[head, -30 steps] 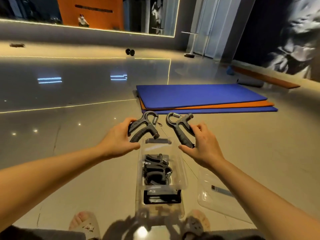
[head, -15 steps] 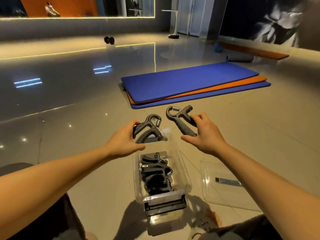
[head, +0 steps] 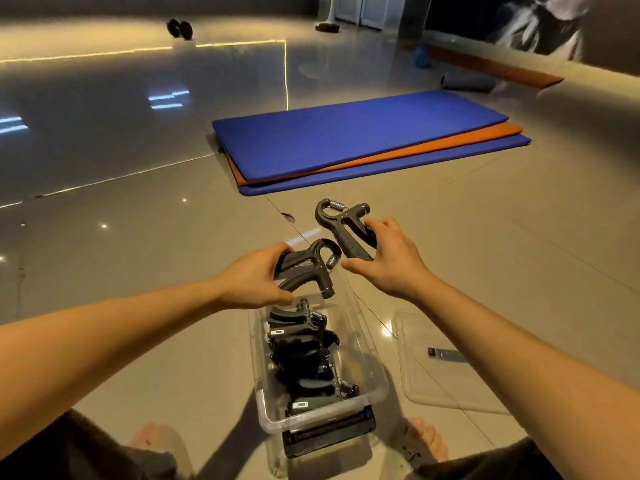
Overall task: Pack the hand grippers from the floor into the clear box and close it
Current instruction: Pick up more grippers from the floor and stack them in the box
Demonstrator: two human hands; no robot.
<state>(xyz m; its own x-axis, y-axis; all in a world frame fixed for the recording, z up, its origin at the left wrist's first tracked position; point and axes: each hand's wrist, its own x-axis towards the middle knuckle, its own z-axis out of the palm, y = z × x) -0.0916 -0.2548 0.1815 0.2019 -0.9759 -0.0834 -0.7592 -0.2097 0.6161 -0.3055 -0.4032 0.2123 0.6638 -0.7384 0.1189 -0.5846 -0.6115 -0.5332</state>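
My left hand grips a black hand gripper by its handles, held just over the far end of the clear box. My right hand holds a second black hand gripper a little farther out and to the right, its spring end pointing away from me. The box stands open on the floor between my feet and has several black hand grippers stacked inside. Its clear lid lies flat on the floor to the right of the box.
A stack of blue and orange mats lies on the glossy floor beyond my hands. A dark dumbbell sits far back left, a rolled grey mat far back right. My bare feet flank the box's near end.
Both hands have drawn nearer to me with their grippers. The left gripper has come down over the box's far end, and the head has tilted further down.
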